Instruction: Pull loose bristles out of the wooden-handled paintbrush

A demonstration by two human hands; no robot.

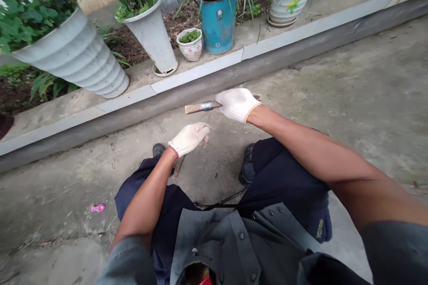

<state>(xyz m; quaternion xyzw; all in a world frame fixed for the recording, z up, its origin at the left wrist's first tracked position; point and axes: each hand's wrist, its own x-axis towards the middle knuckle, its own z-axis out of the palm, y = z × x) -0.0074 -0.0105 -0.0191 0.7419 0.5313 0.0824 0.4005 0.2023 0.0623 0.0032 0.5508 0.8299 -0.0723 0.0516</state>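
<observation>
My right hand point(236, 103), in a white knit glove, is closed around a flat wooden stick point(192, 109). The stick points to the left, with silvery wire point(206, 106) wound around it in a tight band. Its other end shows just past the glove's right side. Lower and to the left, my left hand point(189, 139) wears a similar glove and is apart from the stick. Its fingers are drawn together, and I cannot make out what is between them. Below that hand, another brown wooden strip point(179, 167) lies close to my left shoe, partly hidden.
A raised, tiled ledge point(197, 75) runs across in front. On it stand a ribbed white pot point(78, 55), a tall white pot point(150, 35), a small pot point(190, 49), a blue bucket point(218, 26) and a flowered pot point(289, 6). A pink object point(98, 208) lies on the concrete at left.
</observation>
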